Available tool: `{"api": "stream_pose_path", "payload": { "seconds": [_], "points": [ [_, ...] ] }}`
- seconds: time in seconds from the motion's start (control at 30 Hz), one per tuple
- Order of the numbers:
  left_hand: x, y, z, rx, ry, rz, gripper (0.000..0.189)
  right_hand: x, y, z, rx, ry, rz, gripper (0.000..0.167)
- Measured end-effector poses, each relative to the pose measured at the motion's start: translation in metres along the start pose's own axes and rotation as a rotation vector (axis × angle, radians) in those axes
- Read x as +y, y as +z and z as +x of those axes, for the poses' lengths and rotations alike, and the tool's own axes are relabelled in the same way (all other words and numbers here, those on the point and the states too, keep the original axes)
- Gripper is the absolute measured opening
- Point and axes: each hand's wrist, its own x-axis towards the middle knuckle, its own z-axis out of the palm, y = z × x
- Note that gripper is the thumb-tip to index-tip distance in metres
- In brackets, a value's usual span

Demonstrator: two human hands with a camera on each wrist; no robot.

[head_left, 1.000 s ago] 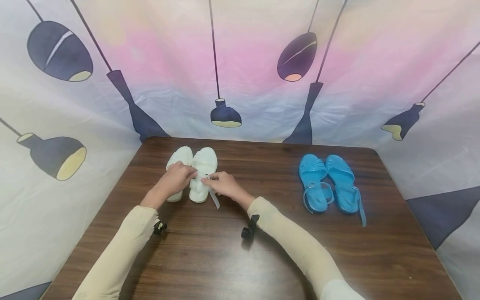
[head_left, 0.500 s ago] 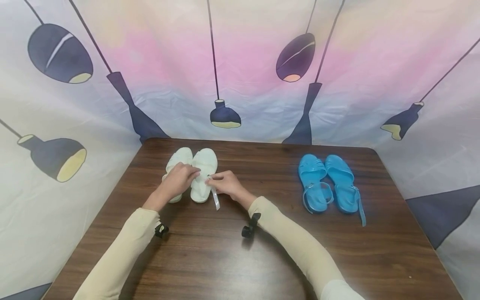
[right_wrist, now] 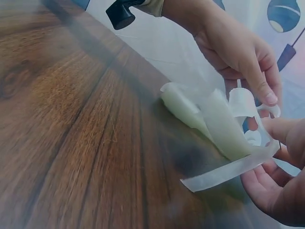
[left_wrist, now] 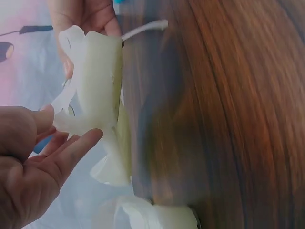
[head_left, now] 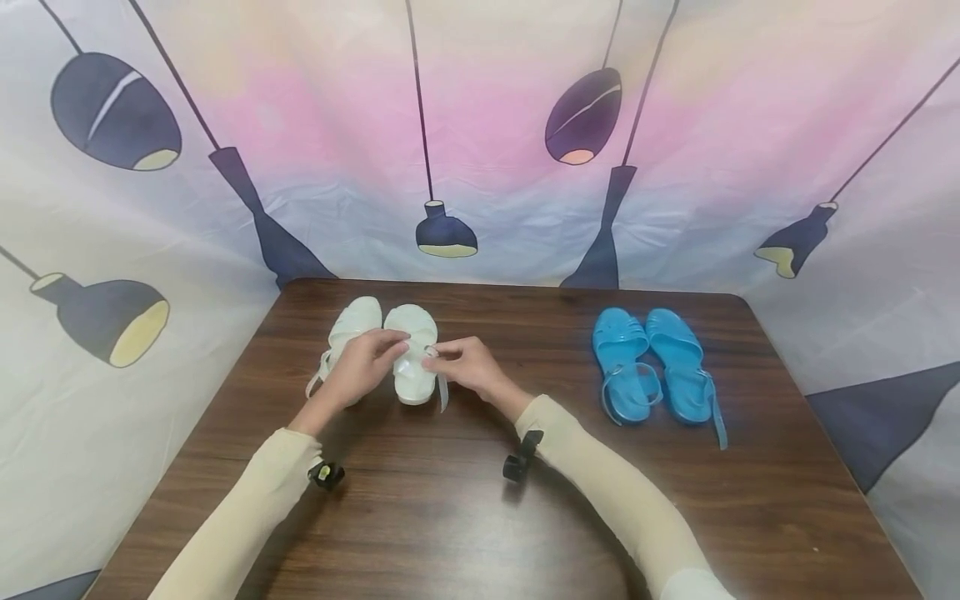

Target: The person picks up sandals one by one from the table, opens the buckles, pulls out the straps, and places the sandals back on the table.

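Observation:
A pair of white sandals is at the table's far left. My left hand (head_left: 366,362) pinches the ankle strap (left_wrist: 64,102) of the right-hand white sandal (head_left: 414,385) between thumb and fingers. Across from it, my right hand (head_left: 468,364) pinches the same strap near its small buckle, whose exact state is hard to make out. The strap's loose tail (right_wrist: 224,174) sticks out below my right fingers. In the wrist views this sandal appears tilted, its heel turned towards me. The other white sandal (head_left: 357,318) lies to the left, partly hidden behind my left hand.
A pair of blue sandals stands at the right: one (head_left: 628,400) has its strap looped, while on the other (head_left: 686,400) a strap end hangs free. All rest on a dark wooden table (head_left: 465,517). A lamp-patterned cloth (head_left: 495,150) hangs behind.
Both hands have shifted slightly right with the held sandal, opening a gap from the left sandal. The left sandal's strap now shows beside my left hand. The blue pair stays put.

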Motion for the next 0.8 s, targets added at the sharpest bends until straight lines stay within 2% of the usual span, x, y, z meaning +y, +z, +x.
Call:
{"api": "stream_pose_path", "payload": {
  "seconds": [0.13,0.27,0.53,0.8],
  "points": [
    [0.01,0.002,-0.002,-0.006,-0.033,-0.067,0.031,-0.007,-0.011,-0.01,0.026,-0.056,-0.122,0.042],
    [0.023,0.004,-0.004,0.002,-0.04,-0.138,0.03,-0.015,-0.023,-0.022,0.034,-0.11,-0.221,0.041],
    [0.045,0.014,-0.007,0.002,-0.031,-0.187,0.029,-0.024,-0.042,-0.05,0.049,-0.139,-0.315,0.041],
    [0.066,0.036,-0.01,0.0,-0.01,-0.279,0.027,-0.018,-0.066,-0.077,0.069,-0.123,-0.354,0.043]
  ]
}}
